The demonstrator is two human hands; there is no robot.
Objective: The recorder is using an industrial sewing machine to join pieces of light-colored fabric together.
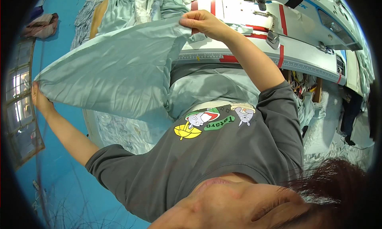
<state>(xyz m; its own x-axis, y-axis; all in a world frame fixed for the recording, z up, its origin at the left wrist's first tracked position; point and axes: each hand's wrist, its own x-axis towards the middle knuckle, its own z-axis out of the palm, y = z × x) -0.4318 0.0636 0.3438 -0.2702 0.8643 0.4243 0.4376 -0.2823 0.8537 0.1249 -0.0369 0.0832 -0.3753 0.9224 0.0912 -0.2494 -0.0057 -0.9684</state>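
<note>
A pale green piece of fabric (115, 69) is spread out in the air between my two hands. My left hand (41, 98), stretched far out to the left, is closed on one corner of it. At the top middle, my right hand (203, 24) pinches the other end of the same edge, thumb and fingers pressed together, over the sewing machine table's front. The lower part of the fabric hangs slack toward my lap, where more pale green cloth (213, 85) lies. Some of my left fingers are hidden by the cloth or turned away.
A white sewing machine (318, 18) stands at the upper right, its presser foot area (260, 5) lit. A measuring tape (207, 57) runs along the table's front edge, with red tape strips (281, 55). Piled cloth (119, 10) lies at the upper left above a blue floor (63, 149).
</note>
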